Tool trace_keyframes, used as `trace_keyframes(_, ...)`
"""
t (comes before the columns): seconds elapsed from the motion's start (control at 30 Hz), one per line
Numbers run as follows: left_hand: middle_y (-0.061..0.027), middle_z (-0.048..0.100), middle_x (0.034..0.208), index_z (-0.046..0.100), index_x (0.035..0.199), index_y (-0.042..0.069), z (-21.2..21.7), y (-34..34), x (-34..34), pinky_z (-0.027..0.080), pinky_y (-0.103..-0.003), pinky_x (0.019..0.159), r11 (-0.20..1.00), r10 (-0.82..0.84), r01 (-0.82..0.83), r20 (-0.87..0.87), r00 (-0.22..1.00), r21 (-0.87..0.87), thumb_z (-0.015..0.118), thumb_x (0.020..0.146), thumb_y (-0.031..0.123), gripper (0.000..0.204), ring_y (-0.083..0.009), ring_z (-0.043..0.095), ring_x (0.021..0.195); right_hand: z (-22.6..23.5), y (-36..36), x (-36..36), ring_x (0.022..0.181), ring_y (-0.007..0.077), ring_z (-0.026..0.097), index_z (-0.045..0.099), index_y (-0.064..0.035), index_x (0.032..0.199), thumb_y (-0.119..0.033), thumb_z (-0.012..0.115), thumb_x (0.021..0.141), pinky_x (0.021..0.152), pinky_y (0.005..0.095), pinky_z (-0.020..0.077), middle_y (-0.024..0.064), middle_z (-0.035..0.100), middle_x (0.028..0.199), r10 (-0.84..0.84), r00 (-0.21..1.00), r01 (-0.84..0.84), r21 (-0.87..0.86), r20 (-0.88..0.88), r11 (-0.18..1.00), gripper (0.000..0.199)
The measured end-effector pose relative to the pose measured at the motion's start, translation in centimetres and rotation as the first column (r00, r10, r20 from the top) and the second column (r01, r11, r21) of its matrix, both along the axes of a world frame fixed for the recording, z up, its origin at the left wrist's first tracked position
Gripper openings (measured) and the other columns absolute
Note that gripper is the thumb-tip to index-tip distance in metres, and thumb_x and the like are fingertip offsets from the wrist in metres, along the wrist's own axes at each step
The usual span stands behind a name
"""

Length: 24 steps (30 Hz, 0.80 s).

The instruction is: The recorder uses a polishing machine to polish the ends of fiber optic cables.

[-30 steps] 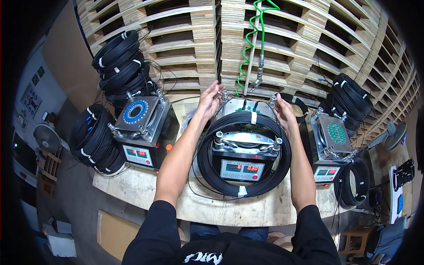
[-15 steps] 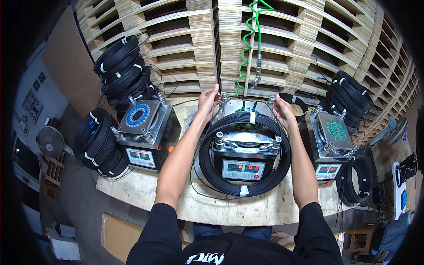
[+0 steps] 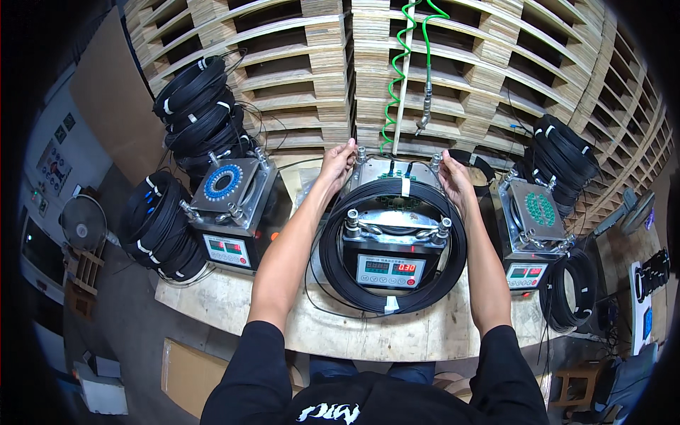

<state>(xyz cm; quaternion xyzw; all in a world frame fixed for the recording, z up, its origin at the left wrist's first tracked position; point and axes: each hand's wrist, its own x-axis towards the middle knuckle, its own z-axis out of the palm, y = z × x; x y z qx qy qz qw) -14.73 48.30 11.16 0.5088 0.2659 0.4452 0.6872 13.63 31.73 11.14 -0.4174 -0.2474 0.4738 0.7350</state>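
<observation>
- Middle polishing-type machine (image 3: 386, 247): on wooden bench (image 3: 418, 338), straight ahead of person, red digits lit on front panel.
- Black cable coil (image 3: 331, 248): upright ring about machine's front, white ties top and bottom.
- Left hand (image 3: 336, 168): fingers bent at rear-left post (image 3: 361, 154); can't tell if gripping.
- Right hand (image 3: 457, 177): fingertips by rear-right post (image 3: 435, 161); grip unclear.
- Left machine (image 3: 230, 212), blue connector ring on top; right machine (image 3: 506, 216), green connectors.
- Behind: green hose (image 3: 392, 92), stacked pallets (image 3: 283, 79).
</observation>
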Motion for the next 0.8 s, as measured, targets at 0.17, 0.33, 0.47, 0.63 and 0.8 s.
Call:
trace_keyframes(0.17, -0.0049, 0.063, 0.092, 0.053, 0.138, 0.003, 1.3, -0.7, -1.7, 0.053, -0.023, 0.067, 0.993, -0.078, 0.094, 0.211, 0.974, -0.066, 0.061, 0.101, 0.022, 0.043, -0.0088, 0.058, 0.074, 1.1, -0.5, -0.7, 0.062, 0.0047, 0.051, 0.063, -0.0103, 0.087, -0.042, 0.067, 0.096, 0.058, 0.0186, 0.0447, -0.0033, 0.057, 0.073, 0.027, 0.981, -0.007, -0.1, 0.193, 0.995, 0.033)
trace_keyframes(0.33, -0.0169, 0.059, 0.132, 0.04, 0.151, 0.015, 5.4, -8.1, -8.0, 0.047, -0.041, 0.099, 0.824, 0.339, -0.167, -0.235, 0.911, 0.541, 0.044, 0.106, 0.042, 0.052, -0.0243, 0.057, 0.121, 3.3, -3.6, -2.8, 0.073, 0.0098, 0.059, 0.054, -0.0052, 0.122, -0.042, 0.059, 0.1, 0.065, 0.0236, 0.0504, 0.0056, 0.062, 0.091, -0.191, 0.867, 0.243, -0.057, 0.46, 0.968, 0.043)
trace_keyframes(0.47, -0.0184, 0.027, 0.159, 0.075, 0.108, 0.012, 5.8, -19.9, -10.0, 0.031, -0.05, 0.112, 0.461, 0.463, -0.021, -0.221, 0.858, 0.887, 0.06, 0.097, 0.04, 0.034, -0.0386, 0.032, 0.143, 4.9, -9.6, -6.1, 0.083, 0.0122, 0.061, 0.061, -0.0015, 0.116, -0.021, 0.059, 0.1, 0.073, 0.0252, 0.0494, 0.0065, 0.066, 0.097, -0.53, 0.42, 0.457, 0.333, 0.736, 0.825, 0.026)
trace_keyframes(0.63, -0.0244, 0.03, 0.152, 0.069, 0.09, 0.007, 5.4, -21.5, -10.5, 0.031, -0.052, 0.113, 0.461, 0.36, 0.102, -0.291, 0.886, 0.882, 0.077, 0.084, 0.04, 0.035, -0.0471, 0.032, 0.139, 8.0, -17.8, -14.6, 0.067, 0.0096, 0.047, 0.067, -0.0003, 0.104, -0.003, 0.056, 0.094, 0.06, 0.0265, 0.0392, 0.0031, 0.054, 0.084, -0.588, 0.199, 0.494, 0.438, 0.784, 0.751, 0.015)
trace_keyframes(0.8, -0.0202, 0.036, 0.139, 0.057, 0.077, 0.002, 4.5, -20.8, -11.2, 0.034, -0.048, 0.11, 0.512, 0.328, 0.126, -0.328, 0.886, 0.85, 0.074, 0.088, 0.028, 0.033, -0.0403, 0.039, 0.133, 5.1, -19.5, -17.0, 0.08, 0.0235, 0.051, 0.073, -0.0075, 0.111, -0.01, 0.067, 0.087, 0.074, 0.0343, 0.0422, 0.0102, 0.048, 0.084, -0.363, 0.087, 0.319, 0.319, 0.928, 0.892, 0.025)
